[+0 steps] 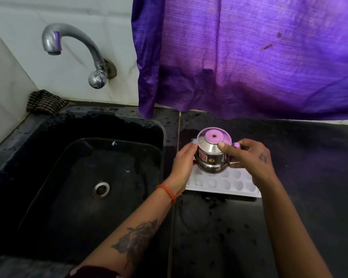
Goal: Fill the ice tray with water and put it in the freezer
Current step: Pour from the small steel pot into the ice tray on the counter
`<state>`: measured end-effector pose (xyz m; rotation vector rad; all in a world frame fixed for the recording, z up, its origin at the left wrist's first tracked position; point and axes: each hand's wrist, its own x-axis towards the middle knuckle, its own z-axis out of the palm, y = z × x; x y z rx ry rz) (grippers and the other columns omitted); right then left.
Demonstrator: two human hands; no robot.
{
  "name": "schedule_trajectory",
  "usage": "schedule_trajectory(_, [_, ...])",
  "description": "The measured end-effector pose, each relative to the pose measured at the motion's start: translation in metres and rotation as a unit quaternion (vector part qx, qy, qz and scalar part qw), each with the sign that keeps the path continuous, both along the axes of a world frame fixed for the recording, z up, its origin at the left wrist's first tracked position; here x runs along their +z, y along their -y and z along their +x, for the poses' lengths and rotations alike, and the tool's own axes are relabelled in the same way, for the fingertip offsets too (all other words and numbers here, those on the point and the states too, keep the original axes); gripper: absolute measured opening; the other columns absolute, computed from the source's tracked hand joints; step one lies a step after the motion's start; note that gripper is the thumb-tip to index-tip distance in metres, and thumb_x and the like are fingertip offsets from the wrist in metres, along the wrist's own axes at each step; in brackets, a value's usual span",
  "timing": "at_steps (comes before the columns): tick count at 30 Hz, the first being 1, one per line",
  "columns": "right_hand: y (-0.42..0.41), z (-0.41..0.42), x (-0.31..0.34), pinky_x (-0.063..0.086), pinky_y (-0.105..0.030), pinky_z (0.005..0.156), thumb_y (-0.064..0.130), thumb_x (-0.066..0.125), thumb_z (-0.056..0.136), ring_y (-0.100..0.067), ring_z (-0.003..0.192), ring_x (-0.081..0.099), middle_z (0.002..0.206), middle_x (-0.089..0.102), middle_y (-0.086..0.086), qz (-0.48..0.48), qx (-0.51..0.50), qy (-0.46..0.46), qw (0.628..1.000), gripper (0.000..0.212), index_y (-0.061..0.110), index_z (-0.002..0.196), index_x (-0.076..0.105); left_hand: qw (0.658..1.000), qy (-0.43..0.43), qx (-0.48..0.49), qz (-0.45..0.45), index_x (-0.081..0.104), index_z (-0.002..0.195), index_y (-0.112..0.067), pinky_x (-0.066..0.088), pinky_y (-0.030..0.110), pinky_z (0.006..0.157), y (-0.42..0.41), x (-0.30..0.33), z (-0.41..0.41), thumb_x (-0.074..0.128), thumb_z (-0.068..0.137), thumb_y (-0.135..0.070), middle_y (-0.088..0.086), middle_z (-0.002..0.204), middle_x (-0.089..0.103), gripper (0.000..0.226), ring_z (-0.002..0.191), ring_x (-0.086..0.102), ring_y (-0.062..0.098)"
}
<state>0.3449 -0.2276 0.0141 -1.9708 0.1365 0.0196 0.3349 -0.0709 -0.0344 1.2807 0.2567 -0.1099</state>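
From the head camera, a white plastic ice tray [227, 184] lies flat on the black stone counter [299, 177], just right of the sink, its long side running left to right. Rows of rounded cups show in it; they look pale and glossy, but whether water stands in them cannot be told. The far-left part of the tray is hidden behind the hands and the vessel they hold.

Over that end of the tray, both hands grip a small stainless-steel pot [211, 157] with a round belly, a narrower neck and a flared rim. It is tipped far over, so its flat base faces up and toward the camera, tinted pink-purple by the light, and its mouth points down and away over the tray. A sticker and a small yellow round label sit on its side. The left hand [184, 165] curls around the pot's left flank, a fingertip showing at the top edge. The right hand [251, 157] holds the right side, thumb pressed on the upper wall and fingers wrapped behind. No stream is visible.

The black sink [48, 177] at left holds a wet sheen on its floor around the steel drain [100, 189]. A chrome tap [72, 51] curves from the white tiled wall above it, and a checked cloth [44, 103] is wadded in the corner. A purple curtain [249, 57] hangs over the counter's back edge. An orange thread [169, 192] circles the left wrist.
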Motion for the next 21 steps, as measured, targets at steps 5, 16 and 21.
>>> schedule_trajectory(5, [0.008,-0.014,0.0,0.06,-0.037,0.066,0.042,0.081,0.067,-0.027,0.074,0.071,0.071,0.07,-0.011,-0.016,-0.012,-0.004,1.0,0.037,0.01,0.065,0.062,0.999,-0.008,-0.012,-0.034,0.061,0.117,-0.015,0.047,0.017,0.086,0.011,-0.01,-0.023,0.038,0.101,-0.021,0.0,0.112,0.065,0.029,0.101,0.059,0.007])
schedule_trajectory(16, [0.018,-0.016,0.002,0.056,-0.045,0.078,0.059,0.075,0.065,-0.021,0.07,0.069,0.061,0.07,-0.001,-0.136,-0.019,0.022,0.99,0.048,0.012,0.063,0.067,0.997,0.046,-0.017,-0.052,0.062,0.114,-0.019,0.047,0.011,0.081,0.034,-0.017,-0.045,0.061,0.089,-0.01,-0.002,0.11,0.068,0.027,0.102,0.063,0.002])
schedule_trajectory(21, [0.016,-0.008,0.002,0.054,-0.042,0.076,0.063,0.074,0.064,-0.022,0.072,0.069,0.06,0.069,-0.001,-0.166,-0.013,0.021,0.986,0.052,0.011,0.062,0.066,0.997,0.042,0.003,-0.062,0.061,0.116,-0.021,0.048,0.014,0.082,0.038,-0.021,-0.044,0.065,0.087,-0.012,0.0,0.114,0.068,0.03,0.107,0.063,0.009])
